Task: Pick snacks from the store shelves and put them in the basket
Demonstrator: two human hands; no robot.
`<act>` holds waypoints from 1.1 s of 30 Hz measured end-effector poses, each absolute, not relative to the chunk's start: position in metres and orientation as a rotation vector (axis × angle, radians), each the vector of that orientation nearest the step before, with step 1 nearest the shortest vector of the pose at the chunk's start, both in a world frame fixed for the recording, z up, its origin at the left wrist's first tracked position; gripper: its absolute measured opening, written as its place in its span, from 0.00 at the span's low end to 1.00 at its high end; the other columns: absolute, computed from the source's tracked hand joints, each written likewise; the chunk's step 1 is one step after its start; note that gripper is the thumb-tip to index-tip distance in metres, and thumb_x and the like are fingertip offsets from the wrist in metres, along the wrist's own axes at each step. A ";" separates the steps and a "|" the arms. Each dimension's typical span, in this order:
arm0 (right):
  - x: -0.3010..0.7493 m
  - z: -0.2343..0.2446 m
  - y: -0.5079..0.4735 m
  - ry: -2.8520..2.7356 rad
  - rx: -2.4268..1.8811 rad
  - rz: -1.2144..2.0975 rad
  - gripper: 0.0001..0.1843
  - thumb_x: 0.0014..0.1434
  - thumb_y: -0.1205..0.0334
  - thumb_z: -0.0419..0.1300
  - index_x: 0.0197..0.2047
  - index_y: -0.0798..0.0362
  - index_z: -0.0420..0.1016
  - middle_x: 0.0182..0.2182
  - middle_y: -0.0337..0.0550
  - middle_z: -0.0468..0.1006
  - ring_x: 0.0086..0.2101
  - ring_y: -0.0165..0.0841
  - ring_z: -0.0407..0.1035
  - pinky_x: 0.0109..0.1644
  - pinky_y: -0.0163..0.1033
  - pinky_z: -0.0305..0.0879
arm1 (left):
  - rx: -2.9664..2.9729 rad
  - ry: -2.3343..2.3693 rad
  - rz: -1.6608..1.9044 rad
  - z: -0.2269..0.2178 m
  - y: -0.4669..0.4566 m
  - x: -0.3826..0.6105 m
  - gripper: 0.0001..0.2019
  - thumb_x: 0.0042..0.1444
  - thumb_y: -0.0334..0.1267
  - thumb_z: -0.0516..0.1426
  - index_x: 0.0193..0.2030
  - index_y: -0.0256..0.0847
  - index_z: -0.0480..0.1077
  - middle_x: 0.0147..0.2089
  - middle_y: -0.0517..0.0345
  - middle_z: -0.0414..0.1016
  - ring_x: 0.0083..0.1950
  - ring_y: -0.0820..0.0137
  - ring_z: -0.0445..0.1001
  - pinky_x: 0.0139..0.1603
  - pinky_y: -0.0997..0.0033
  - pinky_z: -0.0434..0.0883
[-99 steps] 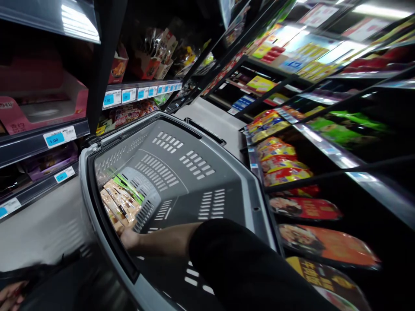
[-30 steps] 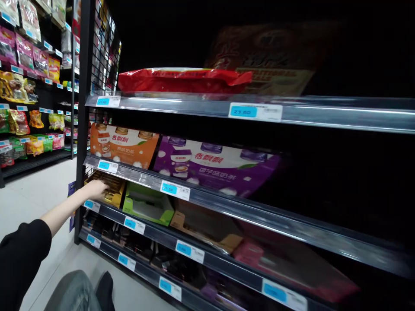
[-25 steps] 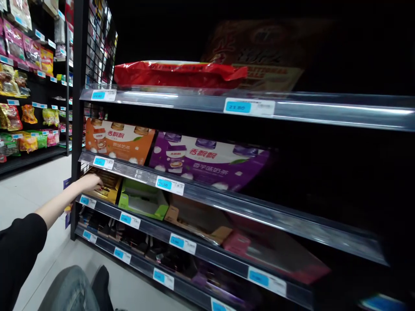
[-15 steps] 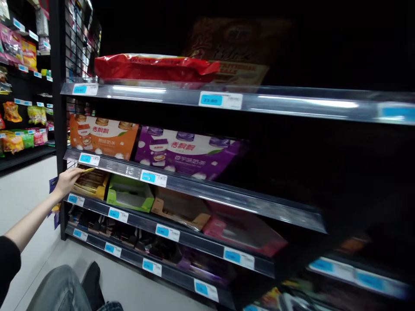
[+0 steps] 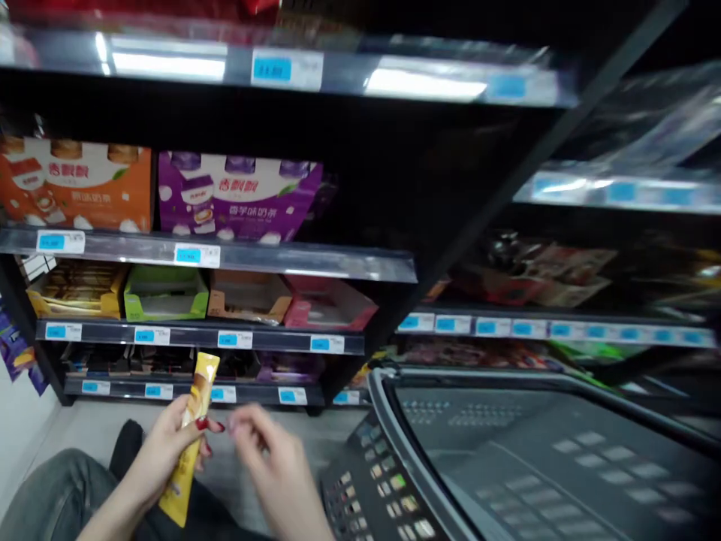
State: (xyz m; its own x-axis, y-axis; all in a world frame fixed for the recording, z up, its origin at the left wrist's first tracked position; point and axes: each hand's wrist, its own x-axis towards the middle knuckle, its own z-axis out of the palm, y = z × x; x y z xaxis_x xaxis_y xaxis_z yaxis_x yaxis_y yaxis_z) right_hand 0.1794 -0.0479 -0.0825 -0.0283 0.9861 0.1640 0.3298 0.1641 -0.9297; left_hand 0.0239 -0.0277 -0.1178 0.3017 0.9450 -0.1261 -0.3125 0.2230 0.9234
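Note:
My left hand [image 5: 161, 453] is closed around a long yellow packet [image 5: 201, 383], held upright low in front of me. My right hand [image 5: 277, 463] hovers just right of the packet, blurred by motion. Its fingers are loosely spread towards the packet and nothing is in them. Behind the hands, the yellow display tray [image 5: 79, 291] of similar packets sits at the left end of a low shelf. A grey plastic shopping basket [image 5: 390, 415] stands close on my right, its perforated wall facing me.
Dark store shelving with blue price tags fills the view. An orange carton [image 5: 84, 188] and a purple carton [image 5: 239, 194] stand above the tray, with a green tray [image 5: 165, 294] beside it. My jeans-clad knee [image 5: 50, 492] is at the lower left over pale floor.
My left hand drew a yellow packet out of the shelf tray and brought it down in front of me. My right hand came up beside it. The view swung right, bringing the basket in.

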 end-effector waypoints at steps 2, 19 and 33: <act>0.186 -0.103 -0.036 -1.419 -1.314 1.048 0.18 0.54 0.46 0.56 0.31 0.55 0.67 0.19 0.34 0.63 0.20 0.26 0.57 0.23 0.32 0.54 | 0.878 0.814 0.973 -0.137 -0.032 0.033 0.17 0.47 0.43 0.62 0.40 0.36 0.65 0.35 0.53 0.75 0.26 0.74 0.73 0.24 0.75 0.72; 0.203 -0.162 -0.019 -1.003 -1.263 1.293 0.17 0.47 0.48 0.60 0.28 0.56 0.69 0.19 0.35 0.61 0.19 0.24 0.49 0.19 0.30 0.43 | 0.873 0.844 0.547 -0.185 -0.053 0.046 0.13 0.52 0.40 0.58 0.41 0.35 0.67 0.37 0.48 0.76 0.29 0.66 0.77 0.28 0.69 0.75; 0.225 -0.153 -0.031 -1.009 -1.173 1.310 0.16 0.49 0.51 0.61 0.25 0.55 0.65 0.16 0.33 0.63 0.14 0.22 0.51 0.18 0.30 0.45 | 0.847 1.034 0.828 -0.145 -0.030 0.011 0.19 0.41 0.32 0.64 0.42 0.36 0.66 0.26 0.57 0.76 0.26 0.64 0.78 0.24 0.73 0.75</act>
